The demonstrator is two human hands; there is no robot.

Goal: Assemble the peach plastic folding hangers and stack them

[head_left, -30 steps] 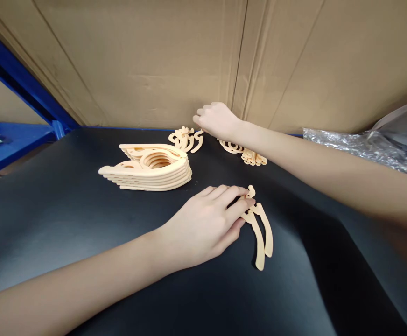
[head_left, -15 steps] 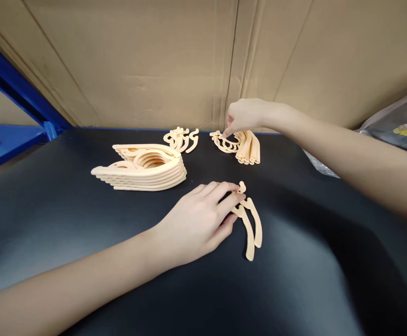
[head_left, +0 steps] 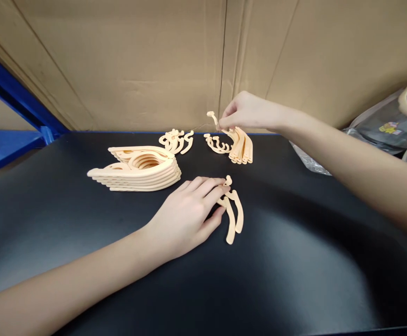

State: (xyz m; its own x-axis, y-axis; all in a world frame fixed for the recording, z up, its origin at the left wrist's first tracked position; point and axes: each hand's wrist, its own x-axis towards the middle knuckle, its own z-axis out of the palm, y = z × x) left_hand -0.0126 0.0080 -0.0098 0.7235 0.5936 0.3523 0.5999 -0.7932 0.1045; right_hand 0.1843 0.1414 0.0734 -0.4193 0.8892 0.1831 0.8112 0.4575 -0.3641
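My left hand (head_left: 185,214) is on the black table with thumb and fingers closed around the upper part of a cream plastic folding hanger (head_left: 230,219). Two curved arms of that hanger point toward me, and its top knob shows past my fingertips; the rest lies under the fingers. At the back, my right hand (head_left: 243,112) pinches a cream hanger hook (head_left: 211,116), raised above the table. Below it are a few more loose hooks (head_left: 217,145) and a bundle of curved hanger arms (head_left: 241,149).
A stack of cream hangers (head_left: 136,172) lies left of centre. Behind it is another pile of hooks (head_left: 177,140). A cardboard wall (head_left: 136,70) closes the back, a blue metal frame (head_left: 17,88) stands at left, and a clear plastic bag (head_left: 375,130) sits at far right.
My right hand has closed on a hook and lifted it out of the right-hand pile. My left hand stays on the folding hanger. The view has shifted slightly to the right.
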